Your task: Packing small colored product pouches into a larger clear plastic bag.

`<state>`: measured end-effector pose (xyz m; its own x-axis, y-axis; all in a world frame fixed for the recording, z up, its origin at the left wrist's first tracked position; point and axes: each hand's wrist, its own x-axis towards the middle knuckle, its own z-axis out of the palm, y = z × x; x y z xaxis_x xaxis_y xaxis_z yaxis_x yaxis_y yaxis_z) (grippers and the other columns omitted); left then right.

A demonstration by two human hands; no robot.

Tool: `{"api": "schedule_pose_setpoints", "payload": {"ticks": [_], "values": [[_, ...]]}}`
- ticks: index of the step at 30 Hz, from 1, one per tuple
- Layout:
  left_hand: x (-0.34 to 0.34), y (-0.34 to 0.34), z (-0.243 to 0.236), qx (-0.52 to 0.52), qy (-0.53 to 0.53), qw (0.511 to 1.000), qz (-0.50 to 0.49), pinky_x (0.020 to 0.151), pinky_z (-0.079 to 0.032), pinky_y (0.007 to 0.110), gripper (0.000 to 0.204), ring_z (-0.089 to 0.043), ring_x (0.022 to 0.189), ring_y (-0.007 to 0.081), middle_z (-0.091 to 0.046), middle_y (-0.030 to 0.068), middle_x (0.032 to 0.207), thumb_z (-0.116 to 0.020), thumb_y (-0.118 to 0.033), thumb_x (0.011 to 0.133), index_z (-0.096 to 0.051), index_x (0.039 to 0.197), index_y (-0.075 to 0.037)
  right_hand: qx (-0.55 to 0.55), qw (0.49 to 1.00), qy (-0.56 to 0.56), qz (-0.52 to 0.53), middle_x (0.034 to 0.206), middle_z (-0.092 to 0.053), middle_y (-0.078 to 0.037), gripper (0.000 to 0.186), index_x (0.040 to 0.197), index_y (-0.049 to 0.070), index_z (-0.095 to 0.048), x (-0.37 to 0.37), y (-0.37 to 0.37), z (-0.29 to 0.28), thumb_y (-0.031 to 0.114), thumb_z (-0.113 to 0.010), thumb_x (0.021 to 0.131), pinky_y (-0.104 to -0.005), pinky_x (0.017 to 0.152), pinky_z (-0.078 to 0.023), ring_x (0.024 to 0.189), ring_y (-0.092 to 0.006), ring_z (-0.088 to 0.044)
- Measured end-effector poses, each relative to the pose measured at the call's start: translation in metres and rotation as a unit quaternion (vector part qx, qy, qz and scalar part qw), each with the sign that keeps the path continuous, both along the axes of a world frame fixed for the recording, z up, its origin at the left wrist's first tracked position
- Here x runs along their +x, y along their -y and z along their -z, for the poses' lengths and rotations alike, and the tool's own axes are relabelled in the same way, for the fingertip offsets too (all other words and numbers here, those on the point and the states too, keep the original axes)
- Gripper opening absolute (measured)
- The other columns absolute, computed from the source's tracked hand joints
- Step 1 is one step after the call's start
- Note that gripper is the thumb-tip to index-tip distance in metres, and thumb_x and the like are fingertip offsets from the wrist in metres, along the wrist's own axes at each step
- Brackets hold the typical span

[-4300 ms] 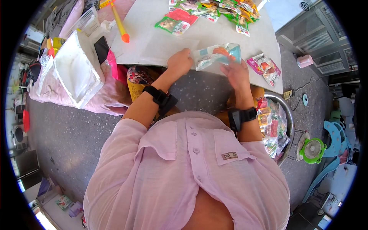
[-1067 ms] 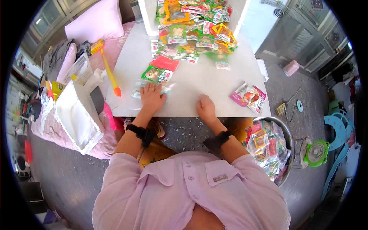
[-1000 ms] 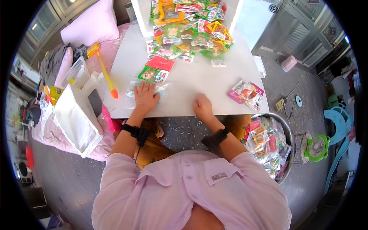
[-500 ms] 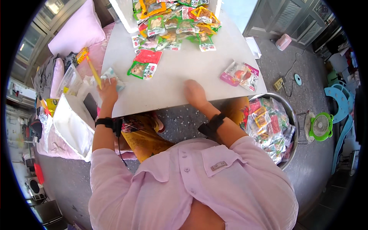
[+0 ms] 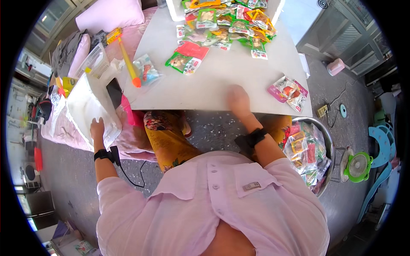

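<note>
My left hand (image 5: 97, 127) is down at the left, over the near part of a white, open-topped bag or liner (image 5: 87, 106). Its fingers look stretched out, with nothing visible in them. My right hand (image 5: 238, 100) is at the table's near edge, smeared by motion, its fingers not readable. Right of it lie pink-and-white food packets (image 5: 289, 91). A red-and-green packet pair (image 5: 188, 57) lies further back. At the table's left edge are a clear, bluish packet (image 5: 147, 68) and a long yellow stick with an orange tip (image 5: 128, 64).
A heap of colourful food packets (image 5: 228, 27) spills from a white box at the back of the table (image 5: 205, 94). A metal basin (image 5: 329, 141) full of packets stands right of my leg. A dark phone-like slab (image 5: 114, 93) lies beside the white bag. A green fan (image 5: 358, 166) stands further right.
My left hand has left the clear packet and yellow stick, moving down and left to the white bag. My right hand stays near the table edge. The whole view has shifted.
</note>
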<state>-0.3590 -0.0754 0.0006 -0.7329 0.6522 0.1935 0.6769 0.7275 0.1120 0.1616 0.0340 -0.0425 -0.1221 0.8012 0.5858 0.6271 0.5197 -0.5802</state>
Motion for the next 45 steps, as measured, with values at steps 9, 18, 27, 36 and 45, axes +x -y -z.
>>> {"api": "schedule_pose_setpoints", "payload": {"ticks": [9, 18, 27, 36, 45], "values": [[-0.024, 0.000, 0.006, 0.134, 0.176, 0.970, 0.104, 0.058, -0.037, 0.028, 0.029, -0.048, 0.062, 0.0185, -0.051, 0.0090, 0.067, -0.043, -0.026, 0.072, -0.051, 0.074, 0.001, 0.018, 1.000, 0.006, 0.025, 0.077, -0.052, -0.015, 0.015, 0.079, 0.002, -0.049, 0.001, 0.000, -0.007, 0.004, -0.046, 0.065, -0.0337, 0.060, -0.042, 0.069, -0.0293, -0.050], [0.004, 0.005, 0.004, 0.235, 0.090, 0.958, 0.134, 0.077, -0.035, 0.031, 0.039, -0.046, 0.089, 0.0260, -0.049, 0.0164, 0.095, -0.049, -0.028, 0.071, -0.047, 0.096, 0.001, 0.025, 0.999, 0.023, 0.019, 0.079, -0.051, -0.016, 0.016, 0.081, 0.000, -0.049, 0.006, -0.005, 0.001, 0.004, -0.046, 0.066, -0.0341, 0.065, -0.040, 0.073, -0.0291, -0.049], [0.015, 0.026, 0.001, 0.063, 0.145, 0.985, 0.072, 0.065, -0.040, 0.036, 0.031, -0.051, 0.074, 0.0312, -0.054, 0.0181, 0.076, -0.045, -0.030, 0.071, -0.053, 0.080, -0.002, -0.059, 0.998, -0.001, 0.019, 0.079, -0.052, -0.016, 0.016, 0.082, -0.001, -0.050, 0.010, -0.008, 0.000, 0.005, -0.046, 0.068, -0.0327, 0.065, -0.040, 0.072, -0.0274, -0.050], [0.060, 0.018, -0.050, 0.230, 0.070, 0.967, 0.087, 0.055, -0.039, 0.034, 0.023, -0.051, 0.059, 0.0271, -0.052, 0.0152, 0.063, -0.050, -0.024, 0.070, -0.051, 0.066, -0.001, -0.037, 0.999, -0.001, 0.034, 0.079, -0.052, -0.016, 0.016, 0.083, -0.001, -0.050, 0.010, -0.007, -0.002, 0.004, -0.047, 0.068, -0.0330, 0.065, -0.040, 0.073, -0.0290, -0.050], [0.192, -0.027, -0.075, 0.343, 0.333, 0.833, 0.280, 0.045, -0.030, 0.018, 0.021, -0.035, 0.050, 0.0033, -0.039, -0.0041, 0.052, -0.058, -0.011, 0.068, -0.044, 0.055, -0.005, -0.097, 0.984, -0.147, -0.029, 0.076, -0.052, -0.009, 0.013, 0.081, 0.002, -0.050, -0.017, 0.008, -0.034, 0.009, -0.050, 0.070, -0.0284, 0.060, -0.041, 0.066, -0.0181, -0.050]]}}
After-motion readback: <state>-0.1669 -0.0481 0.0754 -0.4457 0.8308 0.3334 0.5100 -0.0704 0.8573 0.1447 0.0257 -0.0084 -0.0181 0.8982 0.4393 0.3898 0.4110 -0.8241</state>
